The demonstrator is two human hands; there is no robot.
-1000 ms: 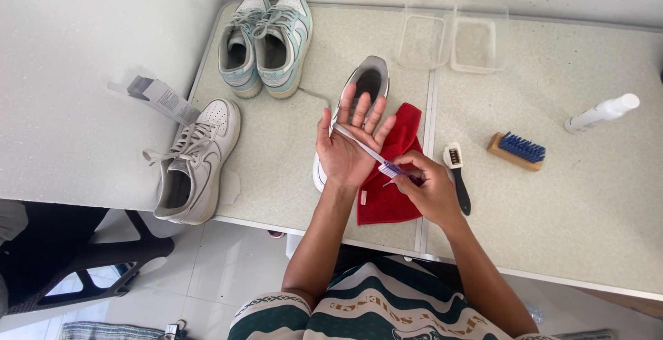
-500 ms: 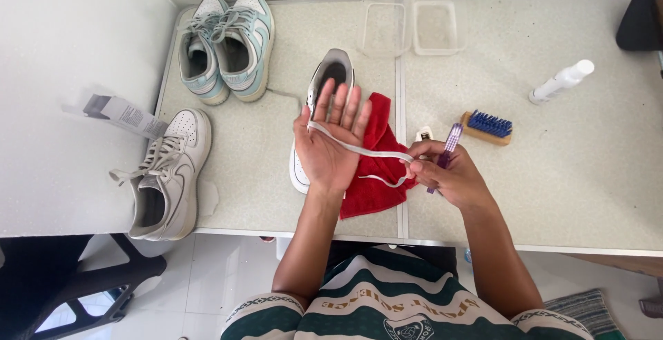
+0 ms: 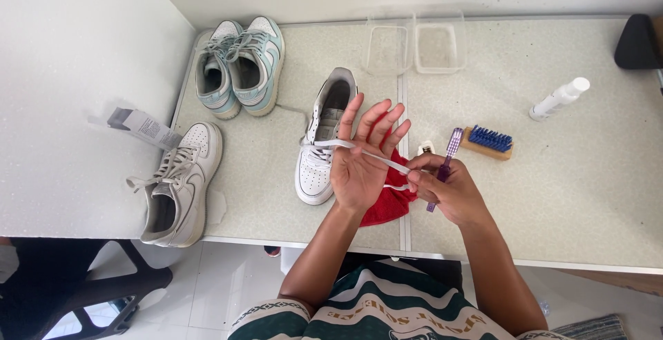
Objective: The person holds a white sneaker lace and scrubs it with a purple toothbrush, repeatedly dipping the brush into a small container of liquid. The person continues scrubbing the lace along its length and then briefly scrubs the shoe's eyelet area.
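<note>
Meanwhile, the left hand [image 3: 360, 167] was held up flat and released, palm toward the camera and fingers spread, with the flat white shoelace [image 3: 366, 153] drawn across its palm rather than gripped by it. The right hand [image 3: 447, 189] was clenched around the lace's far end and, in the same grasp, the translucent purple toothbrush [image 3: 447, 158], whose bristled head pointed away from the body. Compared with half a second before, the lace ran straighter and tauter between the two hands, and the toothbrush had swung more upright; a second before, the brush had lain on the lace over the palm, so it had since lifted clear. Beneath the left hand lay the white and grey low sneaker [image 3: 323, 139], and the lace's near end reached down to its eyelets. Just right of that sneaker a crumpled red cloth [image 3: 387, 205] showed under both wrists; further right sat the wooden brush with blue bristles [image 3: 487, 142] and a white spray bottle [image 3: 559, 98]. Left of the sneaker stood a pale blue and white pair of sneakers [image 3: 240, 63] and a lone white laced sneaker [image 3: 178, 181].
</note>
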